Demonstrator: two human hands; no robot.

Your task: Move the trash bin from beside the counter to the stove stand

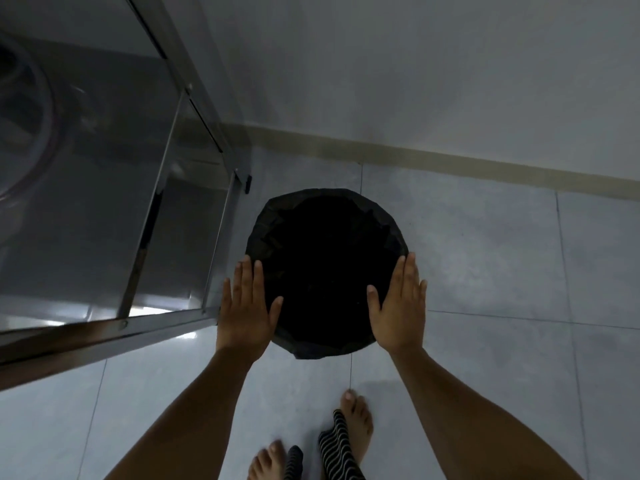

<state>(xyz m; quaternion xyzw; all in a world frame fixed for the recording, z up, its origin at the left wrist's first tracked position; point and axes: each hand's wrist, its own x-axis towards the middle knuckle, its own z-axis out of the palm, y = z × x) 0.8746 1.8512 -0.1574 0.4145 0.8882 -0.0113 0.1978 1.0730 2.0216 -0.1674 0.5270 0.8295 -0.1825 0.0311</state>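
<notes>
A round trash bin (325, 268) lined with a black bag stands on the tiled floor, seen from straight above. It sits just right of a steel stand (104, 209). My left hand (246, 308) lies flat at the bin's left rim with fingers stretched out and apart. My right hand (400, 306) is flat at the right rim in the same way. Both palms face the bin from either side; whether they press on it I cannot tell. Neither hand curls around anything.
The stand's steel leg (221, 247) and lower shelf lie close to the bin's left side. A wall (450, 81) with a beige skirting runs behind the bin. My bare feet (356, 424) and striped trouser legs are below. Open floor tiles extend to the right.
</notes>
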